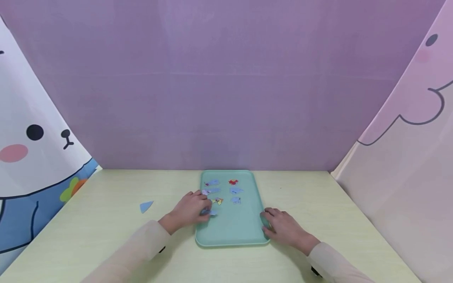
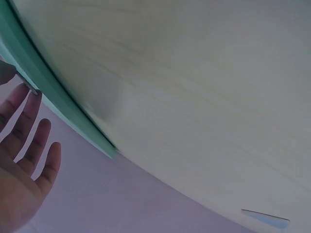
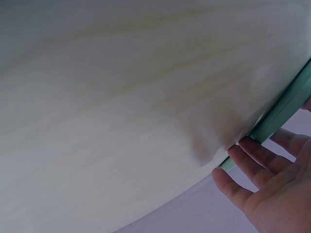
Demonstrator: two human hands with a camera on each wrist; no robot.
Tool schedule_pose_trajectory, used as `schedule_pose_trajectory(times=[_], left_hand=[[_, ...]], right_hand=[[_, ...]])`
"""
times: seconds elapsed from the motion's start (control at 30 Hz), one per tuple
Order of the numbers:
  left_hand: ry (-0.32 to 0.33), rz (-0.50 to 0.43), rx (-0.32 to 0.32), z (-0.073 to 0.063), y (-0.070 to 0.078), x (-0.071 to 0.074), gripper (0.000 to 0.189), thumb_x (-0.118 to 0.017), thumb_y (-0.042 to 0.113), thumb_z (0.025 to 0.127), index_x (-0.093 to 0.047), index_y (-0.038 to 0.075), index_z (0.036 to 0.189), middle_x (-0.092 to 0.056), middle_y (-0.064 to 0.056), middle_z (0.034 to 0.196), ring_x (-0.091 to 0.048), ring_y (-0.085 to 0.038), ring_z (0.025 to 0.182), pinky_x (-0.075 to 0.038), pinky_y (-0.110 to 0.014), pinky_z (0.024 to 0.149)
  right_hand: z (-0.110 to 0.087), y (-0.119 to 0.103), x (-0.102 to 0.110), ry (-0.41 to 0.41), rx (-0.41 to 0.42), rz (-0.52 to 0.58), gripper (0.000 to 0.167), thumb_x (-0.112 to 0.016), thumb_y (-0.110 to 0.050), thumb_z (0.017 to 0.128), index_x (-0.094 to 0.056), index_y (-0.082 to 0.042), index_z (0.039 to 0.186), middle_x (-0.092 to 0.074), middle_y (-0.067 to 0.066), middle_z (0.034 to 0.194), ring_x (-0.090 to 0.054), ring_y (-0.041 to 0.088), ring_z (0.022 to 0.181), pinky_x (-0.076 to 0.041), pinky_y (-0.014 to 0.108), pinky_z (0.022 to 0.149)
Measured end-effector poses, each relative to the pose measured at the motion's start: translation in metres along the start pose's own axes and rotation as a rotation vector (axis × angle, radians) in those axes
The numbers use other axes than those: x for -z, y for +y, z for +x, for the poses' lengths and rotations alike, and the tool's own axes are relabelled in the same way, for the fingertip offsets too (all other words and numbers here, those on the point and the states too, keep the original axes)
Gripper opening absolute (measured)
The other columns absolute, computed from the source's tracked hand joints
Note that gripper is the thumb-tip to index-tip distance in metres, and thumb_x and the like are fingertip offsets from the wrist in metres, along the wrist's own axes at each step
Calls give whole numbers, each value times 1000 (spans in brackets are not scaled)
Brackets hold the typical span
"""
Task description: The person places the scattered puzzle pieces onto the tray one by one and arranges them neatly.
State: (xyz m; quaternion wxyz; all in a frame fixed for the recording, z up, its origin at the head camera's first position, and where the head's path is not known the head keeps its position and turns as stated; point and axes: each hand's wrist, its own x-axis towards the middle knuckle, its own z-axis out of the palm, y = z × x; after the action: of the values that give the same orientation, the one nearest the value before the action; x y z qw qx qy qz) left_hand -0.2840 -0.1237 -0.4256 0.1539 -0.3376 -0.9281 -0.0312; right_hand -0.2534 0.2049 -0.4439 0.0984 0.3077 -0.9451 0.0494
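Over the left side of a mint-green tray [image 1: 244,232], my left hand [image 1: 191,208] pinches a small light-blue piece [image 1: 213,212] between thumb and fingertips. The left wrist view catches this piece [image 2: 26,83] edge-on as a thin strip; the other fingers [image 2: 36,150] are spread. My right hand [image 1: 284,230] holds the tray's right rim, its fingers [image 3: 255,162] against the outer wall. In the tray lie a red piece [image 1: 233,182], a yellow patterned piece [image 1: 218,201] and several blue pieces [image 1: 236,190], in two columns. The left hand partly covers the left column.
A blue triangular piece [image 1: 146,206] lies on the pale wooden table [image 1: 106,220], left of the tray. A purple backdrop [image 1: 226,86] rises behind the table, with printed cartoon cloths [image 1: 39,98] on both sides.
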Motion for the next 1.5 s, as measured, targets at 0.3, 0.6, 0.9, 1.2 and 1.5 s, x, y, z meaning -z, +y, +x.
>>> schedule_pose_trajectory(times=[0.3, 0.6, 0.9, 1.2, 1.5], left_hand=[[-45, 44, 34, 7, 9, -5, 14, -66, 35, 76, -62, 22, 77, -56, 10, 73, -45, -12, 75, -35, -28, 64], [-77, 64, 84, 10, 11, -9, 15, -68, 37, 75, -63, 23, 77, -59, 9, 75, -47, -13, 76, -35, -29, 64], [-78, 57, 103, 8, 11, -9, 15, -69, 36, 74, -64, 22, 78, -58, 8, 76, -46, -13, 75, -35, -28, 64], [-70, 35, 108, 5, 9, -10, 18, -68, 38, 76, -64, 22, 83, -57, 8, 78, -47, -14, 79, -35, -30, 65], [-30, -5, 107, -3, 7, -1, 22, -68, 38, 76, -65, 21, 89, -63, 2, 92, -51, -18, 84, -39, -33, 69]], right_hand=[[1, 0, -1, 4, 1, -1, 42, -60, -30, 84, -57, -5, 118, -56, 16, 119, -54, 31, 109, -47, 46, 85], [1, -1, 1, 2, 3, 16, 41, -60, -30, 84, -57, -5, 117, -56, 16, 119, -54, 31, 109, -47, 46, 85], [2, -1, 1, -30, -4, 27, 43, -58, -32, 85, -56, -5, 119, -55, 15, 121, -53, 31, 111, -46, 47, 85], [3, 2, 2, -39, 10, 61, 46, -61, -32, 84, -56, -4, 120, -54, 17, 121, -54, 33, 109, -46, 46, 86], [4, 6, 5, -45, 4, 107, 45, -64, -32, 82, -57, -5, 118, -54, 18, 121, -56, 34, 107, -47, 46, 85]])
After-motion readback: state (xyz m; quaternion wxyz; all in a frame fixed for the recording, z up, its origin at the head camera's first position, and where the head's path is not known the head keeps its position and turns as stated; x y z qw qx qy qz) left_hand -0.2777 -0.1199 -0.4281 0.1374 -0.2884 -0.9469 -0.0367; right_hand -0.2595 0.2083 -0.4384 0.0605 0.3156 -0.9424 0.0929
